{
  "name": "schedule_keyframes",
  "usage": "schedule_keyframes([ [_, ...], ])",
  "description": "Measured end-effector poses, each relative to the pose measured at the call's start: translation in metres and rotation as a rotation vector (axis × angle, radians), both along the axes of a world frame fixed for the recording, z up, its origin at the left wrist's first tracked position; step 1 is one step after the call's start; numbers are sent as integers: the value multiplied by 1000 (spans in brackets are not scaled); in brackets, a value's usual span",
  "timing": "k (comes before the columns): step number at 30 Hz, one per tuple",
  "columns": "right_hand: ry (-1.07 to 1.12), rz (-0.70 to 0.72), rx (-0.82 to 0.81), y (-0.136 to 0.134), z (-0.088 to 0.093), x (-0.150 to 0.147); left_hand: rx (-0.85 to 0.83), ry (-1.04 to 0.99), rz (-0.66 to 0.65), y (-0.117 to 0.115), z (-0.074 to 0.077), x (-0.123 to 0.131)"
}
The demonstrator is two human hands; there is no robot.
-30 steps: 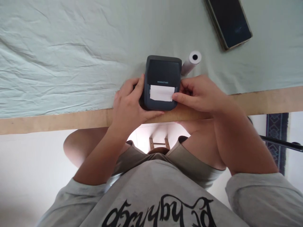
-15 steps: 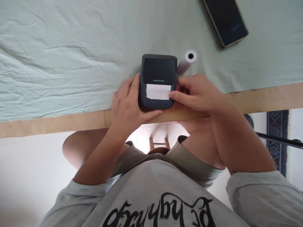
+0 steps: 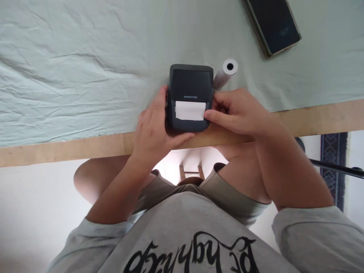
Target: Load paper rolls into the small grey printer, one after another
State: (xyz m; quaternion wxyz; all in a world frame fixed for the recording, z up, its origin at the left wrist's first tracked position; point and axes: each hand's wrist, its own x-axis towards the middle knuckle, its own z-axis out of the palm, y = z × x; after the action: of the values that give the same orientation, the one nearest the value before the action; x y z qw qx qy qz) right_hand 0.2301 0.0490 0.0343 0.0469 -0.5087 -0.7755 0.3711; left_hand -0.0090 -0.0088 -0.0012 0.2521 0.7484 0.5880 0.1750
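A dark label printer point(image 3: 191, 83) rests near the front edge of the cloth-covered table. White paper point(image 3: 190, 110) sticks out of its slot and lies over its lower face. My left hand point(image 3: 153, 127) wraps the printer's left side, its thumb along the front edge. At the right side is my right hand point(image 3: 239, 112), fingers curled against the printer and thumb tip at the paper's right edge. Whether that thumb pinches the paper or only touches it, I cannot tell. Just behind the right hand, a white paper roll point(image 3: 224, 74) with a dark core hole stands beside the printer.
A dark phone point(image 3: 274, 26) lies at the back right on the pale green cloth point(image 3: 85, 68). The bare wooden table edge point(image 3: 65, 148) runs across in front of my legs. Below are a wooden stool point(image 3: 191, 174), a patterned mat point(image 3: 334, 163) and a black bar point(image 3: 338, 167).
The fingers of my left hand have shifted slightly along the printer's left side. The right hand, the printer and the paper stay nearly the same.
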Motion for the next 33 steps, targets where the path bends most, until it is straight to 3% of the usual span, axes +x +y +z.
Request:
schedule_keyframes([
  [11,-7,11,23,-1,0,0,114,-15,-29,0,1,1],
  [20,-31,18,5,0,1,-1,67,-9,4,1,1,3],
  [33,-38,8,3,-2,1,-1,-16,-40,-52,11,14,-4],
])
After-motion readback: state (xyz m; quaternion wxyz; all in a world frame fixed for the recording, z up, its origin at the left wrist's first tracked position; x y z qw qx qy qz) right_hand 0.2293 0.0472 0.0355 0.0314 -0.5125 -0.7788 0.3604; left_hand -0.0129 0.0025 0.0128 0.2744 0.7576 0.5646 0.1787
